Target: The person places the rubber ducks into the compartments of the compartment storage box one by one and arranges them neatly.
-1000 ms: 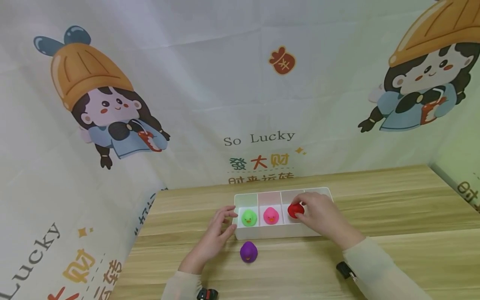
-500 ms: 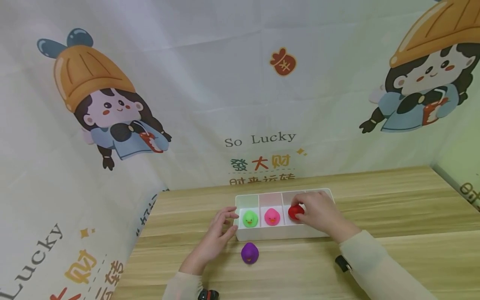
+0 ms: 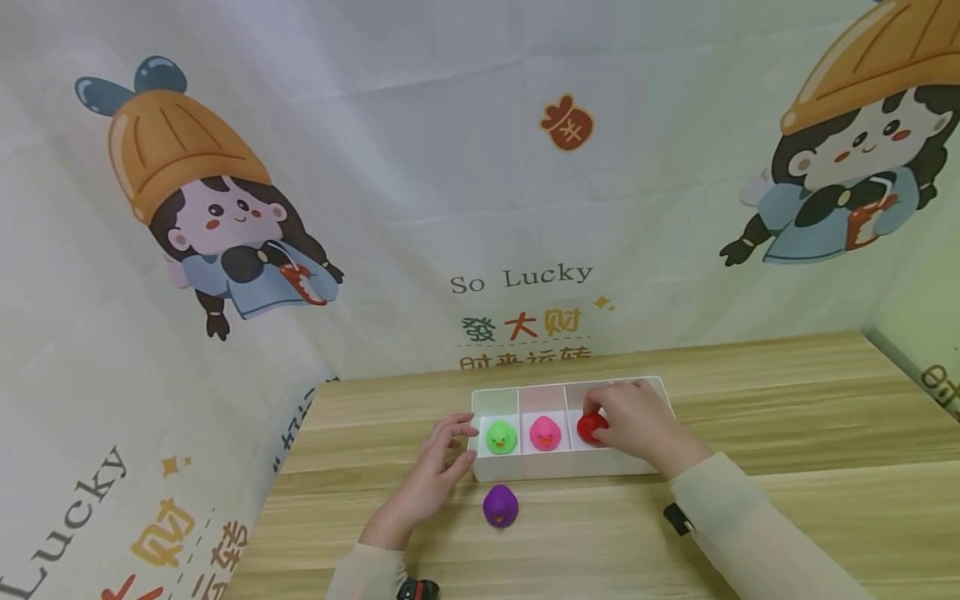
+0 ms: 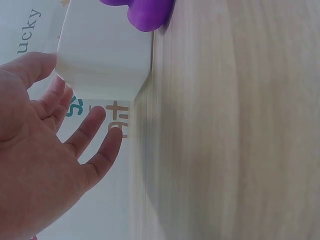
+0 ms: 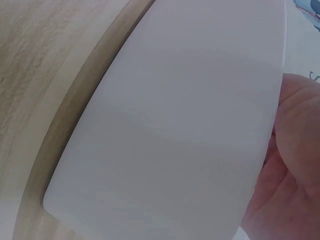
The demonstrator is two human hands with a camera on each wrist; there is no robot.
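A long white divided box [image 3: 566,467] stands on the table. My right hand [image 3: 637,421] reaches over its right part and pinches a red toy duck [image 3: 592,427] in the third compartment from the left. In the right wrist view, the box wall [image 5: 170,120] hides that duck and most of the fingertips. My left hand [image 3: 435,467] is at the left end of the box, fingers loosely spread; in the left wrist view its thumb [image 4: 37,67] touches the rim. A green toy duck [image 3: 501,437] and a pink toy duck [image 3: 545,434] sit in the first two compartments.
A purple toy duck [image 3: 500,507] stands on the wooden table [image 3: 750,517], just in front of the box. Behind the table hangs a white printed cloth [image 3: 390,208] with cartoon figures. The right forearm covers part of the table's right side.
My right hand has lowered the red duck slightly within its compartment, and the right forearm has shifted a little left. The left hand and the other ducks stay put; the head view tilts slightly.
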